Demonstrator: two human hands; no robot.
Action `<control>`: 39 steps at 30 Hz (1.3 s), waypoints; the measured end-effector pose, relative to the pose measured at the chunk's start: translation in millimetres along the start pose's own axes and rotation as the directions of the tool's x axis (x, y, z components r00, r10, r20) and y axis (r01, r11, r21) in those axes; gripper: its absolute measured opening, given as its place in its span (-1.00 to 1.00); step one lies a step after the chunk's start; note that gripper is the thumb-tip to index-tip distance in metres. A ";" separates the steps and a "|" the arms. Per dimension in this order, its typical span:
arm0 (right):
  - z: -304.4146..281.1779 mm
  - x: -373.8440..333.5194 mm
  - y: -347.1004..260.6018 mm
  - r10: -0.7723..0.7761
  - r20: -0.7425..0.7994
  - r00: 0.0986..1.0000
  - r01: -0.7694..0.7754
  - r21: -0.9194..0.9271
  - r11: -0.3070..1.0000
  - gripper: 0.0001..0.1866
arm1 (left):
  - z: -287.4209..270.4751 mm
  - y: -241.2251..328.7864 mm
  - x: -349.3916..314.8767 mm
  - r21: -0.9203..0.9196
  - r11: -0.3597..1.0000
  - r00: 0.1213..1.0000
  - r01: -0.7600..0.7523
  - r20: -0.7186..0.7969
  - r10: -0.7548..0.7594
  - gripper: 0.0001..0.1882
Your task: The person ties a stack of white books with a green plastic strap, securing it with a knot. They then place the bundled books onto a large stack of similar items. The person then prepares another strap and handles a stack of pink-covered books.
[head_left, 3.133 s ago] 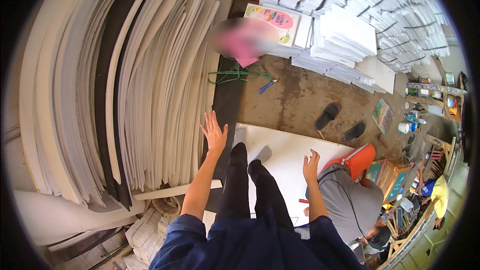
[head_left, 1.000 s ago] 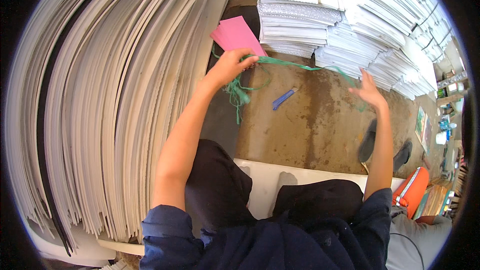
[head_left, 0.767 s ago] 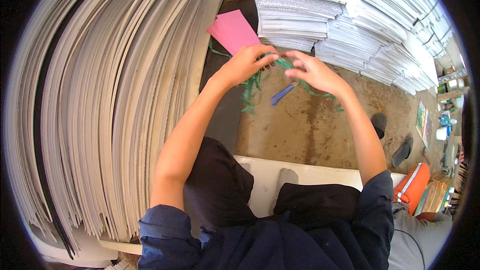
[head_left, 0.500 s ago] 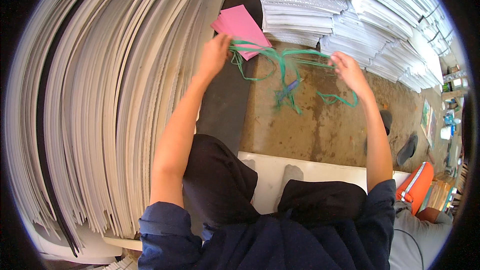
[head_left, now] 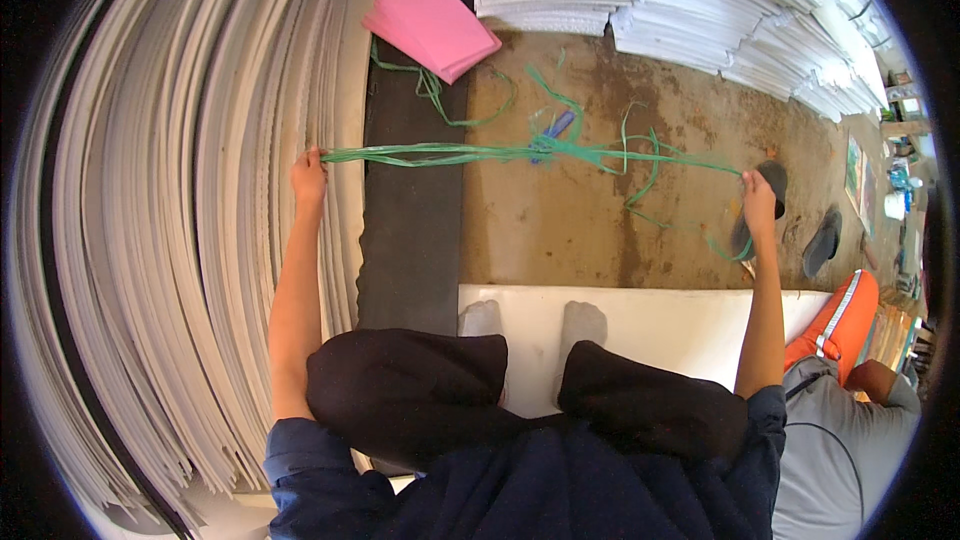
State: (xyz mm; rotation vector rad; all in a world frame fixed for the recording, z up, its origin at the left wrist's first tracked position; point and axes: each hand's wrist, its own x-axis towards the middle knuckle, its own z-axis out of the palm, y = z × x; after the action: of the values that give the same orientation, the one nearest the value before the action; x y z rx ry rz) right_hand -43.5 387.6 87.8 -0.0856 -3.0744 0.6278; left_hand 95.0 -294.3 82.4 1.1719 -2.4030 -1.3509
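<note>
A bundle of green plastic twine (head_left: 430, 152) is stretched taut from side to side in front of me. My left hand (head_left: 309, 178) is closed round its left end, beside the tall stack of sheets. At the other end my right hand (head_left: 760, 202) pinches the strands, arm extended. Near the middle of the bundle a small blue-purple object (head_left: 558, 130) is caught among tangled strands; its kind is unclear. Loose ends dangle below and beyond it. Beyond the twine lies a small pile of pink sheets (head_left: 435, 25), with more green twine beside it.
Large stacked sheets (head_left: 200, 190) rise close on my left. White paper stacks (head_left: 700, 10) line the far side. Dark slippers (head_left: 822, 240) lie on the brown floor at right. A person in a grey shirt (head_left: 830, 460) and orange trousers sits close at my right.
My hands have moved apart, the left one outward to the left and the right one outward to the right. The slack green twine is now pulled straight between them.
</note>
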 end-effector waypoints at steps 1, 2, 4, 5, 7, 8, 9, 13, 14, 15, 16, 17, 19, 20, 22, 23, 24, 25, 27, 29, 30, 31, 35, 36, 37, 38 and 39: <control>15.8 -9.3 2.9 -0.009 0.008 1.000 0.009 -0.013 1.000 -0.71 | 3.3 -7.5 -3.3 -0.010 1.000 0.999 0.018 0.048 -0.018 -0.68; 28.1 -16.4 6.3 -0.019 0.016 1.000 0.019 -0.026 0.999 -0.72 | 6.9 -14.7 -6.6 -0.020 0.999 0.995 0.037 0.094 -0.035 -0.67; 49.9 -23.1 23.3 0.064 0.203 0.977 -0.060 -0.029 0.998 -0.74 | 18.6 -24.4 -6.0 0.098 0.992 0.996 -0.075 0.049 0.071 -0.68; 60.9 -26.6 48.4 0.035 0.219 0.975 -0.030 -0.023 0.999 -0.72 | 31.2 -22.4 -1.4 0.147 0.979 0.989 -0.144 0.048 0.139 -0.65; 76.0 -32.6 49.9 -0.011 0.200 0.980 0.038 -0.129 0.991 -0.64 | 45.8 -15.8 -3.3 0.568 0.731 0.871 -0.378 -0.048 0.488 -0.57; 79.1 -35.7 17.7 -0.035 0.166 0.985 0.076 -0.246 0.966 -0.60 | 49.5 -13.4 -10.6 0.750 0.523 0.765 -0.404 -0.036 0.643 -0.51; 75.5 -43.0 -3.2 -0.043 0.119 0.992 0.086 -0.382 0.920 -0.56 | 62.5 9.4 -20.1 0.635 0.488 0.706 -0.599 0.133 0.695 -0.48; 87.0 -36.0 -36.6 -0.269 0.193 0.944 0.295 -0.124 0.947 -0.58 | 135.1 57.7 -53.2 0.259 0.303 0.399 -0.917 0.582 0.709 -0.41; 88.8 -34.8 -52.7 -0.307 0.228 0.924 0.319 -0.021 0.947 -0.58 | 154.3 62.7 -58.8 0.203 0.269 0.336 -0.941 0.648 0.684 -0.36; 87.5 -33.8 -67.2 -0.345 0.256 0.903 0.336 0.078 0.939 -0.58 | 174.2 65.1 -62.6 0.240 0.227 0.330 -0.944 0.651 0.684 -0.32; 86.2 -32.9 -81.6 -0.311 0.351 0.883 0.281 0.135 0.950 -0.58 | 193.6 63.9 -65.2 0.278 0.184 0.326 -0.943 0.653 0.684 -0.27; 86.0 -33.3 -95.1 -0.280 0.444 0.851 0.217 0.188 0.958 -0.58 | 206.2 61.5 -66.6 0.315 0.137 0.321 -0.939 0.659 0.680 -0.22; 90.3 -33.3 -109.6 -0.251 0.556 0.792 0.144 0.229 0.963 -0.58 | 221.4 56.9 -66.1 0.365 0.163 0.382 -0.917 0.677 0.629 -0.18; 95.2 -31.8 -112.3 -0.250 0.577 0.777 0.143 0.225 0.964 -0.57 | 226.5 55.8 -64.5 0.388 0.172 0.408 -0.905 0.685 0.603 -0.15; 107.1 -26.9 -115.6 -0.257 0.579 0.774 0.144 0.234 0.962 -0.55 | 230.4 52.1 -56.9 0.399 0.262 0.476 -0.879 0.687 0.548 -0.15; 114.8 -23.4 -116.4 -0.263 0.559 0.786 0.146 0.246 0.958 -0.53 | 231.2 49.8 -52.6 0.405 0.306 0.507 -0.862 0.688 0.519 -0.15; 121.6 -20.2 -116.9 -0.270 0.539 0.798 0.149 0.258 0.955 -0.52 | 230.7 47.0 -48.2 0.392 0.302 0.494 -0.869 0.693 0.525 -0.15; 128.5 -18.2 -117.8 -0.272 0.528 0.804 0.156 0.255 0.954 -0.49 | 227.7 43.3 -44.6 0.382 0.299 0.485 -0.874 0.698 0.527 -0.15; 140.0 -15.1 -118.6 -0.277 0.506 0.817 0.170 0.248 0.954 -0.44 | 226.8 36.8 -41.5 0.388 0.267 0.471 -0.882 0.708 0.525 -0.17; 151.6 -13.6 -119.0 -0.219 0.574 0.789 0.084 0.252 0.964 -0.40 | 224.1 33.3 -42.1 0.417 0.205 0.460 -0.886 0.723 0.516 -0.21; 156.1 -13.1 -118.4 -0.190 0.608 0.771 0.041 0.250 0.967 -0.38 | 224.1 31.9 -43.2 0.459 0.194 0.493 -0.867 0.730 0.473 -0.23; 156.7 -12.8 -121.0 -0.165 0.669 0.725 -0.042 0.282 0.959 -0.37 | 224.7 30.6 -45.8 0.503 0.183 0.529 -0.845 0.732 0.430 -0.25; 164.5 -22.2 -121.9 -0.180 0.697 0.695 -0.023 0.271 0.962 -0.30 | 217.1 19.0 -42.2 0.493 0.147 0.513 -0.857 0.796 0.321 -0.40; 168.5 -26.7 -120.8 -0.214 0.652 0.727 0.070 0.239 0.968 -0.27 | 214.5 14.7 -41.1 0.462 0.212 0.508 -0.861 0.792 0.340 -0.46; 171.4 -28.0 -118.7 -0.239 0.619 0.748 0.140 0.205 0.969 -0.25 | 211.5 15.2 -39.8 0.425 0.269 0.500 -0.864 0.787 0.361 -0.51; 173.6 -28.0 -116.6 -0.268 0.585 0.765 0.209 0.168 0.963 -0.23 | 208.9 15.8 -39.9 0.386 0.324 0.493 -0.864 0.781 0.383 -0.57; 175.3 -28.1 -114.6 -0.299 0.550 0.780 0.275 0.128 0.953 -0.21 | 207.5 16.4 -42.6 0.320 0.443 0.502 -0.838 0.770 0.393 -0.62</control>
State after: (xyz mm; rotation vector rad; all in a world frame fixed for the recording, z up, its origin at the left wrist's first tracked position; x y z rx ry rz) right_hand -23.9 212.3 -28.3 0.6903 -3.5003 0.8196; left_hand 18.0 -122.6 -16.2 -0.4110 -3.3817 -0.5712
